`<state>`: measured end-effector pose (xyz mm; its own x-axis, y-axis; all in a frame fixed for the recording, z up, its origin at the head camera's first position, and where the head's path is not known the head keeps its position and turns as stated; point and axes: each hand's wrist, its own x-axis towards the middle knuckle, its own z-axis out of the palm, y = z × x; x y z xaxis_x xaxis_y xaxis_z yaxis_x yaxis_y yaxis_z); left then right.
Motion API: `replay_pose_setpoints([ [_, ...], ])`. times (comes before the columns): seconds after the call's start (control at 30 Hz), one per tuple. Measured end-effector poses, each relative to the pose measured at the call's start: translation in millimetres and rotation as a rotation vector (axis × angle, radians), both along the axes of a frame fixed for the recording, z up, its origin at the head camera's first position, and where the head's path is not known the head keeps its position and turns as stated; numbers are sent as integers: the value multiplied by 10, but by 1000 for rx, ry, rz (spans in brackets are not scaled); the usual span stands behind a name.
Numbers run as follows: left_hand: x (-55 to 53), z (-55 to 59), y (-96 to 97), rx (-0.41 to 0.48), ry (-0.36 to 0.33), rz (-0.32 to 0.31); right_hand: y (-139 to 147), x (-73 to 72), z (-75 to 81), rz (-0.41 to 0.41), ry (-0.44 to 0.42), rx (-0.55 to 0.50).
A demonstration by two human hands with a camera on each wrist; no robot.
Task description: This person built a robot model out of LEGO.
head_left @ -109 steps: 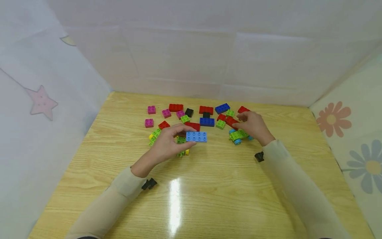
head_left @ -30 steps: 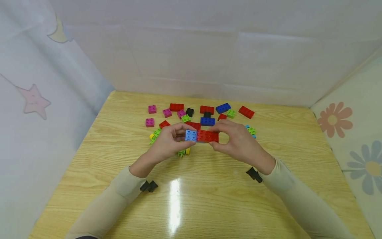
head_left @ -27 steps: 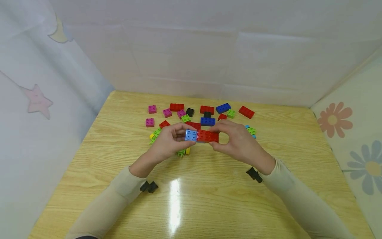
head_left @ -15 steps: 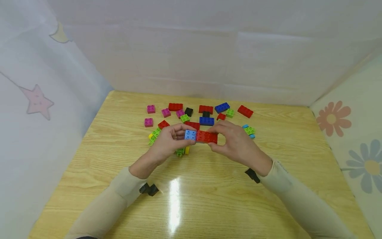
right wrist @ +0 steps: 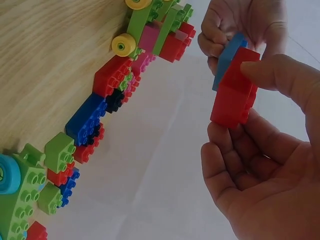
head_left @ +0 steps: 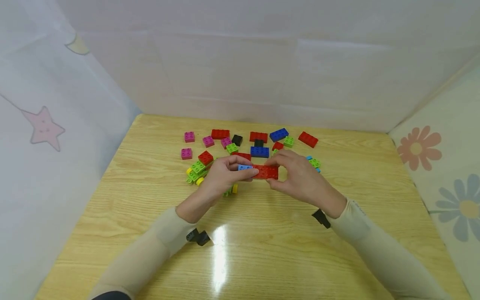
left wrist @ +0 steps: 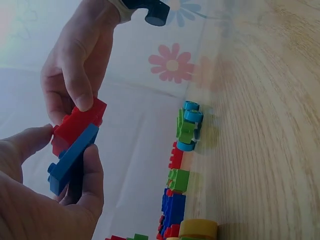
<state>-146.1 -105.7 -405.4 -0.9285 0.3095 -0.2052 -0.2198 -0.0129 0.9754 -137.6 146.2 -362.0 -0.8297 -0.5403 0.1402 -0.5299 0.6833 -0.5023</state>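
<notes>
In front of the person's chest, both hands hold two joined toy building bricks above the table. My left hand [head_left: 221, 177] grips the light blue brick [left wrist: 74, 159], its thumb lying across the near end of the red one. The long red brick [head_left: 267, 171] sits on the blue brick's studs, shifted to the right along it. My right hand [head_left: 300, 175] pinches this red brick between thumb and fingers, as the right wrist view shows with the red brick [right wrist: 235, 90] overlapping the blue. Most of the blue brick is hidden in the head view.
Behind the hands lie loose bricks: pink [head_left: 186, 153], dark blue [head_left: 260, 152], black [head_left: 237, 140] and red [head_left: 308, 139]. A green wheeled base with yellow wheels [head_left: 195, 175] carries bricks at left; another with blue wheels [head_left: 314, 163] stands at right. White cloth walls [head_left: 225, 75] border the table.
Earlier the left hand held the blue brick alone while the right reached among the bricks; a red brick was then brought onto the blue one. Lately the left hand has shifted right, its thumb onto the red.
</notes>
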Motion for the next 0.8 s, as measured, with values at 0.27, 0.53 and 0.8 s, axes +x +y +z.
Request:
replay_pose_setpoints([
  [0.27,-24,-24,45,-51,-32,20,61,-125,-89,-61,-295,-98],
  [0.53,-3,-25,47,-60,-38,-16,69,-200,-226,-156,-671,-332],
  [0.8,19,-26,65,-129,-24,-36,48,-171,-249,-180,-716,-408],
])
